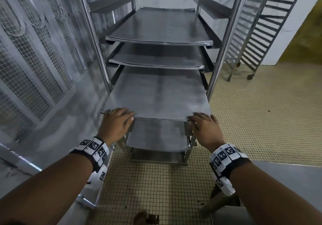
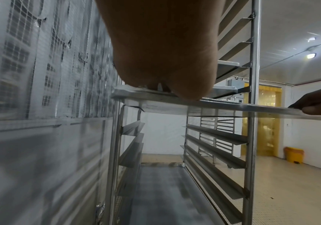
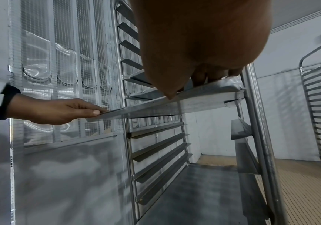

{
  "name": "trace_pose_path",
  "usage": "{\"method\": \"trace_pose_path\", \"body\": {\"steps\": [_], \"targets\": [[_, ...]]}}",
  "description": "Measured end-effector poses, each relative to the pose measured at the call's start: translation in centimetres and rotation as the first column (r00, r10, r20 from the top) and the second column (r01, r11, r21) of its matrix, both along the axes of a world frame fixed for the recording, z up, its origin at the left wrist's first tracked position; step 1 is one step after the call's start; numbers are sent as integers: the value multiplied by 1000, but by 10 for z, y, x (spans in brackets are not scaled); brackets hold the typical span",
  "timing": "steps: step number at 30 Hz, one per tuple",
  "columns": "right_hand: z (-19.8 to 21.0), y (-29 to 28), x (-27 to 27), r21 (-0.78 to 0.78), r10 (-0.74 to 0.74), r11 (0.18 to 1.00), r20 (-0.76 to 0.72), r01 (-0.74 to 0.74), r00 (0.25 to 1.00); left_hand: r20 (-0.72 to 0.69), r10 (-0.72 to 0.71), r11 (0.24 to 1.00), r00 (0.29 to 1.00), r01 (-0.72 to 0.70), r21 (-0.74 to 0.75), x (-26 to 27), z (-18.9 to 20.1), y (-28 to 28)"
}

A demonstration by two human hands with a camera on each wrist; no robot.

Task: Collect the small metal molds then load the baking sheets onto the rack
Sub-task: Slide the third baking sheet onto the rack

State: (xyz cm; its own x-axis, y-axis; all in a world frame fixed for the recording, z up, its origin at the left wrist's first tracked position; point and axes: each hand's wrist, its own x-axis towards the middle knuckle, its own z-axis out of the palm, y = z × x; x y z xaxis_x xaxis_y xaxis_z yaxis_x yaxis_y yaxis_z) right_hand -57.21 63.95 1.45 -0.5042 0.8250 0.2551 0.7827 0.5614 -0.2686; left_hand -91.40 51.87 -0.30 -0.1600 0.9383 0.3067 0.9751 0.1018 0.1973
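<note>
Two hands hold one baking sheet (image 1: 156,92) by its near edge, left hand (image 1: 115,123) and right hand (image 1: 205,129) each in a pinching grip at a corner. It sits partway into the rack (image 1: 226,38), below two loaded sheets. Loading is under way; next, I judge, a level push along the rack's runners.

Both forearms are bare, with no sleeves in the head view. The left hand (image 1: 115,124) and right hand (image 1: 205,129) wear no gloves or rings that can be made out. Each wrist carries a black strap: the left wristband (image 1: 94,149) and the right wristband (image 1: 226,156) are both ringed with white square tiles printed with black-and-white fiducial codes. Below each band a white block bearing one more such code hangs on the underside of the wrist.
</note>
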Motion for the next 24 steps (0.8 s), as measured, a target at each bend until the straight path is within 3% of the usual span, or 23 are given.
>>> {"method": "trace_pose_path", "body": {"steps": [24], "targets": [[-1,132,-61,-34,-64,997,-53,62,997,-31,-15,1000,999,14,-7,-67,-14,150]]}}
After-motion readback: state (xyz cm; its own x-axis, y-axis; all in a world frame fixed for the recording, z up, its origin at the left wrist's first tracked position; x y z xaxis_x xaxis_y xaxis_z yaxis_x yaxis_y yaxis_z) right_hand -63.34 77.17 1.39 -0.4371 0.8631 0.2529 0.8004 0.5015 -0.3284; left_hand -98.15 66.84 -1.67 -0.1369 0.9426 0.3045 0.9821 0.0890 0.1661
